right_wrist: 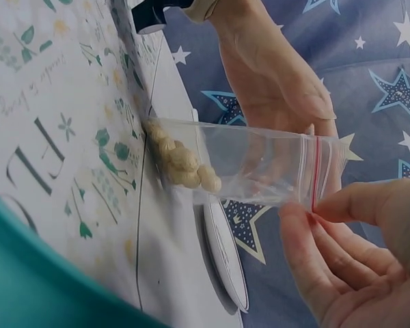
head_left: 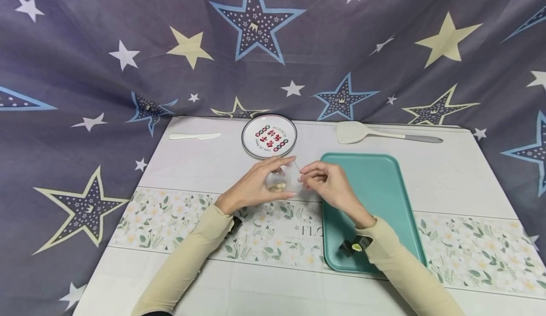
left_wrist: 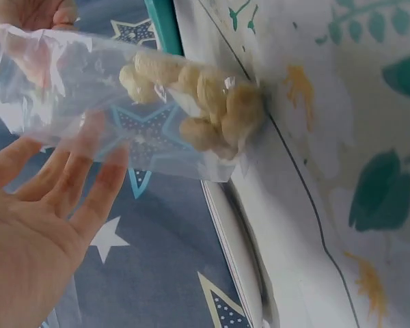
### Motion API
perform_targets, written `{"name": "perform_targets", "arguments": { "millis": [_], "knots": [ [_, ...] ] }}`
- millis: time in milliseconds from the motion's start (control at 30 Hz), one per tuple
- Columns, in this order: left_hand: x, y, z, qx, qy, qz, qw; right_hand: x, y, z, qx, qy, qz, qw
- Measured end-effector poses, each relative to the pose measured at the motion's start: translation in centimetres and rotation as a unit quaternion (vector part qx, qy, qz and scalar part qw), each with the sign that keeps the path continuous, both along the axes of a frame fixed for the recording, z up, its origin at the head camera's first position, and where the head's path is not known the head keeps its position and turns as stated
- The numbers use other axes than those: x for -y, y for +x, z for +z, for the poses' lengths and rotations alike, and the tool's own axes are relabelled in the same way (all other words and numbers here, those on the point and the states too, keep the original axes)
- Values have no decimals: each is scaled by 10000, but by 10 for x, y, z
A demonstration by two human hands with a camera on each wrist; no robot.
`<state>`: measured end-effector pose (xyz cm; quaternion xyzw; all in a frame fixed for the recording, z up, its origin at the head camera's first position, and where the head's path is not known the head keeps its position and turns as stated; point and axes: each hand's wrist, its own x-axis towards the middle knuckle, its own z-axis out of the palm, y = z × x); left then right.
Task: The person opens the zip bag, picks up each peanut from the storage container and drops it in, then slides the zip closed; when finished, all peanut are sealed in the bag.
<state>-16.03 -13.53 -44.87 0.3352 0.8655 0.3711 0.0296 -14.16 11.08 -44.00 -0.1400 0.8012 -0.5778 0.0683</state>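
Observation:
A clear zip-lock bag (right_wrist: 253,154) with a red line across its top stands between both hands, its bottom end at the tablecloth. Pale, shell-like peanuts (left_wrist: 215,102) are bunched in the bottom of it. My left hand (head_left: 249,183) curves round the bag, its thumb and fingers on opposite sides; the left wrist view shows several fingers (left_wrist: 89,164) along the plastic. From the other side, my right hand (head_left: 334,185) pinches the bag's top edge by the red line between thumb and forefinger.
Just behind the hands sits a round plate (head_left: 269,136) with red lettering. A teal tray (head_left: 379,197) lies under the right forearm. Farther back are a white knife (head_left: 194,136) at left and a spatula (head_left: 354,132) with a grey handle end at right. A starry curtain (head_left: 273,84) hangs behind.

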Motion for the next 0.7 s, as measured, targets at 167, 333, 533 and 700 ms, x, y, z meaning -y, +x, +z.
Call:
{"name": "perform_targets", "arguments": {
  "millis": [167,333,533,700],
  "knots": [
    [0,-1,0,-4,29,18,10000,-3,-2,0,99,-49,-57,9999],
    [-3,-1,-1,-143,207,191,9995,-2,2,2,130,-264,81,9995],
    [-7,-2,-2,-190,444,324,9983,-3,8,3,159,-512,430,9976],
    [-8,-3,-2,-133,593,377,9974,-8,13,-1,120,-411,566,9975]
  ]
}}
